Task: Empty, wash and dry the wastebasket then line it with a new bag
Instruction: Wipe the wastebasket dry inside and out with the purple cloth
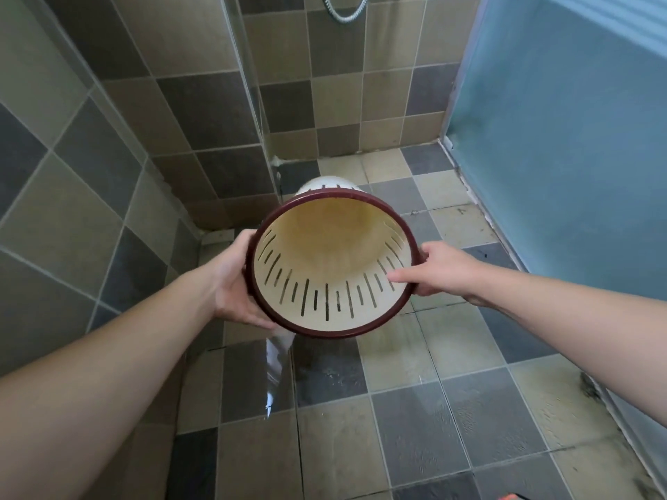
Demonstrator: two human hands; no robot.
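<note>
While tipped toward the camera: wastebasket, water pouring out
Left hand: fingers grip rim
Right hand: fingers pinch rim

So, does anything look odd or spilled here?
Yes. The basket, held tipped on its side by the left hand and right hand, spills water from its lower rim onto the floor. Nothing looks damaged.

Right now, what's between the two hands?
The head view shows the wastebasket, tipped with its opening facing the camera. The left hand and right hand grip its dark red rim on opposite sides.
</note>
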